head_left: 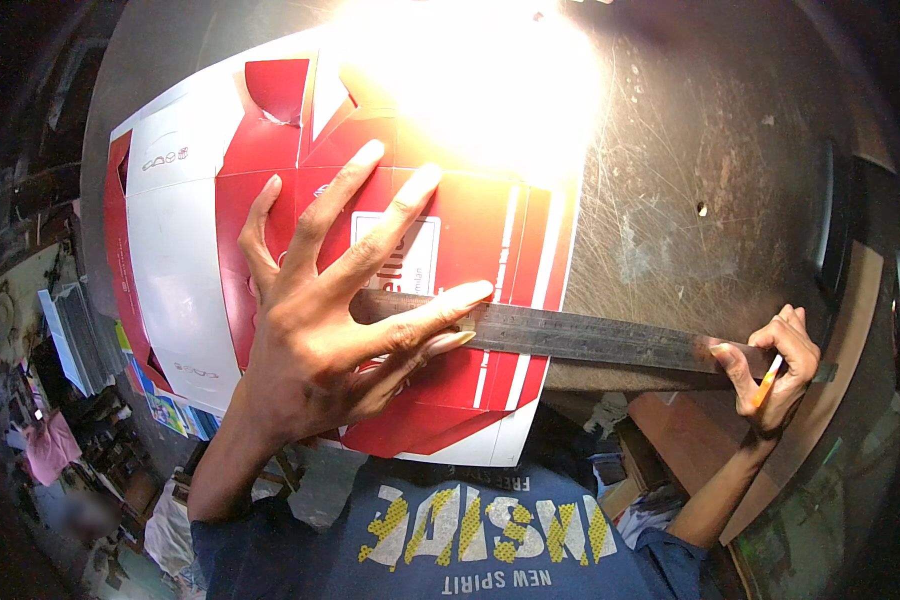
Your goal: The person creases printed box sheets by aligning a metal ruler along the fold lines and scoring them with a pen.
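A red and white printed cardboard sheet (180, 225), with cut edges and crease lines, lies on the dark worktop. Across its lower right part runs a long dark metal ruler (590, 338), which extends past the sheet to the right. My left hand (330, 290) is spread over the sheet, thumb and fingers stretched out, bearing on the ruler's left part. At the ruler's far right end, my right hand (775, 365) is closed, its thumb against the ruler. A slim orange and white tool (768, 382) sits in that hand; its exact kind is unclear.
Bright lamp glare (480, 60) washes out the sheet's top. The scratched worktop (680, 180) ends near my body. A brown board (685, 435) stands below its right edge. Stacked papers (75, 335) lie at the left, beside scattered clutter.
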{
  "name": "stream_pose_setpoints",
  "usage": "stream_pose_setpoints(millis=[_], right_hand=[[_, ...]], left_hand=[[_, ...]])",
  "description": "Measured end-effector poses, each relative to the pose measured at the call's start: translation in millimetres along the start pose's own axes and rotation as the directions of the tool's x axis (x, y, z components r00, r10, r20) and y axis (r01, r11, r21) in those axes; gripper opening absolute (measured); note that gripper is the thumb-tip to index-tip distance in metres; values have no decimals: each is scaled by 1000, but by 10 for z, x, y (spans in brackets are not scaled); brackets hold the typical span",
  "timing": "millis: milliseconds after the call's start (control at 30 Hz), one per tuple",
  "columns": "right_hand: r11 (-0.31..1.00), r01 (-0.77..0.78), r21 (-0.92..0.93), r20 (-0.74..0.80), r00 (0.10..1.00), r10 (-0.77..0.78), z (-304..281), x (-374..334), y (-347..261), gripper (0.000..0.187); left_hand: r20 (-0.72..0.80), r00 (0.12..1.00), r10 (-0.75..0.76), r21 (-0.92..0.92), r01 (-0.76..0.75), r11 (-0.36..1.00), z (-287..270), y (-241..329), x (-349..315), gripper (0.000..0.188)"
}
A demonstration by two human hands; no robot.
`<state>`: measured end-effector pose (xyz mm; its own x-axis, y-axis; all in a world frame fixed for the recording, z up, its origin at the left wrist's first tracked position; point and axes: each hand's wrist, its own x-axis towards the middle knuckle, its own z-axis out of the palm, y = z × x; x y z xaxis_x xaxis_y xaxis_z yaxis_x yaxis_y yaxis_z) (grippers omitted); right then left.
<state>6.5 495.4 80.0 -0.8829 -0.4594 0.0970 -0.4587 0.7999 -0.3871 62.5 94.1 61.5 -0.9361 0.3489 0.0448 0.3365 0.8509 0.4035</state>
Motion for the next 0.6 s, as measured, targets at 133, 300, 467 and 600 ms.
stream_pose_setpoints(millis=[133, 300, 467, 600], right_hand=[[1000, 11, -11, 43, 999, -10, -84, -5, -29, 47], [1000, 4, -16, 43, 999, -4, -44, -13, -37, 47], [1000, -14, -13, 49, 999, 15, -65, -15, -48, 48], [1000, -14, -19, 45, 999, 15, -42, -30, -39, 48]], left_hand=[[-1, 1000, 3, -11, -3, 1000, -15, 9, 23, 38], [0, 1000, 7, 4, -7, 1000, 10, 14, 10, 39], [1, 1000, 5, 15, -5, 1000, 4, 20, 9, 39], [15, 1000, -4, 22, 4, 1000, 4, 37, -1, 38]])
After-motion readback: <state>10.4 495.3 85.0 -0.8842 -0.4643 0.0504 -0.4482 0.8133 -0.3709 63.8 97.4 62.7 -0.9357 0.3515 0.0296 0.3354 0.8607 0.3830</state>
